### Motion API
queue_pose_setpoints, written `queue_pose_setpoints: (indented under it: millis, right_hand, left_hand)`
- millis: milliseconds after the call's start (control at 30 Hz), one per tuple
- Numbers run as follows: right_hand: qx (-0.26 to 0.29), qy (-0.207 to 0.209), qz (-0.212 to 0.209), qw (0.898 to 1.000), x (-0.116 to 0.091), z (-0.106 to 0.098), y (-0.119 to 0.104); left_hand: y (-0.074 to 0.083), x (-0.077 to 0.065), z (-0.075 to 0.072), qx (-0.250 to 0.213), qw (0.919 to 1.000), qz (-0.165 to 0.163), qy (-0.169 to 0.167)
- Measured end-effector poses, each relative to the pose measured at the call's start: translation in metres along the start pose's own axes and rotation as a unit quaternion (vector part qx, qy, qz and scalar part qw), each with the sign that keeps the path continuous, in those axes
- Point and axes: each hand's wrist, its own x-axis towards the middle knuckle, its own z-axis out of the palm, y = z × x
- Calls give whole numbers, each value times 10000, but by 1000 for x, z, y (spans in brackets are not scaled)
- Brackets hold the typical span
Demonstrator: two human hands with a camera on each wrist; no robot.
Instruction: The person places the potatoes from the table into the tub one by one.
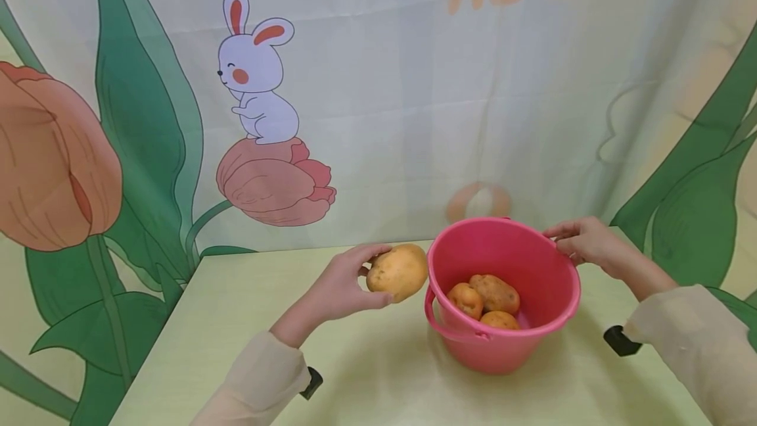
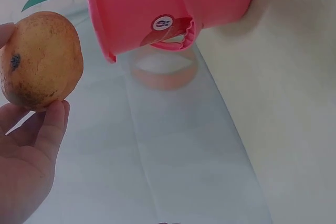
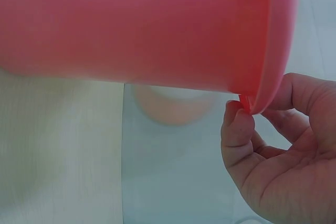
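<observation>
My left hand (image 1: pixel 343 283) grips a yellowish potato (image 1: pixel 399 273) between thumb and fingers, above the table and just left of the pink bucket (image 1: pixel 535 252). In the left wrist view this potato (image 2: pixel 44 59) shows a dark spot, apart from the bucket's rim. Three potatoes (image 1: pixel 495 294) are visible at the bottom of the bucket, which stands upright. On the bucket's right side, my right hand (image 1: pixel 600 248) pinches the rim; the right wrist view shows its thumb and fingers on either side of the edge (image 3: pixel 278 51).
The bucket's pink handle (image 1: pixel 440 327) hangs down on its left side. Under everything is a pale yellow-green table (image 1: pixel 236 340). A curtain (image 1: pixel 384 117) printed with a rabbit and tulips hangs behind the table's far edge.
</observation>
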Motion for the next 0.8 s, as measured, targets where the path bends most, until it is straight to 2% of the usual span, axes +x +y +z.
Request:
queue_pose_setpoints:
  millis: [200,433,800]
  right_hand:
    - [-24,9,17,10000,1,0,2]
    - [10,-21,5,10000,1,-1,2]
    - [113,-58,11,9999,0,-2,2]
  left_hand:
    - [8,8,-1,-11,9995,76,-300]
    - [14,21,6,95,9982,253,-535]
    - [23,37,18,155,9961,187,-853]
